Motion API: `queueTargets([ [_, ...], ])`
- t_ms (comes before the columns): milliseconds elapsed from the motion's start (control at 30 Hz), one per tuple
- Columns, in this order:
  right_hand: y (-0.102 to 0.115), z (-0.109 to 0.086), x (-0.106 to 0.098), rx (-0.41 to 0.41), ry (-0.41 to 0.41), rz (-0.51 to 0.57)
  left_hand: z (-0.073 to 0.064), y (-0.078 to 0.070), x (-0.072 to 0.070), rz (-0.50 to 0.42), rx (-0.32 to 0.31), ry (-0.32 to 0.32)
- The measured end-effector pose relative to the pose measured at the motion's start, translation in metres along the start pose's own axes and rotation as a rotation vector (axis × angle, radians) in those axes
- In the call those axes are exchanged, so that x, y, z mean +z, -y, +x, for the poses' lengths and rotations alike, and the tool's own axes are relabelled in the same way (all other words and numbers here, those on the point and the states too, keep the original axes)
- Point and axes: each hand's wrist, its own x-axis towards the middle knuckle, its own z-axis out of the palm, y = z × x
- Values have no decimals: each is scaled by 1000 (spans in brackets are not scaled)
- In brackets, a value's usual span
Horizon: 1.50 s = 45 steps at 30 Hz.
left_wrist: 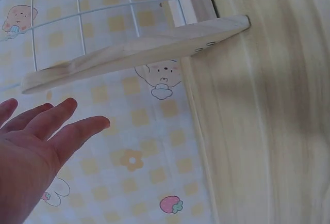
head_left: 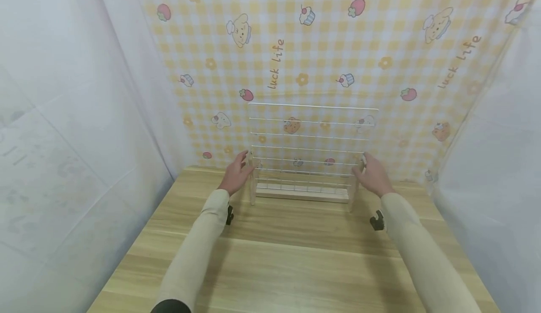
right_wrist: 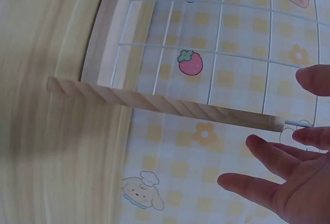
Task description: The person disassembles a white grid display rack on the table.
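A wire-grid rack [head_left: 313,106] with white wires stands upright at the back of the table, on a wooden base bar [head_left: 302,193]. Flat wooden side pieces stand at both ends. My left hand [head_left: 235,174] is beside the top of the left side piece [left_wrist: 134,51]. In the left wrist view its fingers are extended and a small gap parts them from the wood. At the other end is my right hand [head_left: 373,176], its fingers spread around the upper end of the right side piece [right_wrist: 170,104], the thumb near the wires. Neither hand visibly grips anything.
The wood-grain table [head_left: 296,266] runs from the rack toward me. Close behind the rack hangs a yellow checked cloth [head_left: 325,59] with cartoon prints. White sheets hang at the left [head_left: 63,139] and right [head_left: 490,162].
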Motion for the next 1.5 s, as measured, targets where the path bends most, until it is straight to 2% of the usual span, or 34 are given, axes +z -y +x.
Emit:
queueTargets([
  [100,3,3,0,35,15,10,6,-2,1,8,3,19],
  [267,1,4,6,50,-18,34,9,-2,5,-8,-25,38],
  [433,-4,5,15,74,-99,66,11,-3,5,-25,-45,31],
  [700,-16,10,26,47,-263,57,17,0,4,-24,-63,-27],
  [833,-22,10,27,23,-291,50,19,3,1,-35,-35,-53],
  [967,-23,14,26,-24,-304,21,19,6,-3,-27,32,-83],
  [1100,-21,16,23,-27,-286,-9,15,10,-7,-40,70,-87],
  [1300,-14,19,20,29,-166,19,-8,20,-12,-74,30,-79],
  [1500,-14,27,21,73,-68,69,-26,23,-17,-50,21,-34],
])
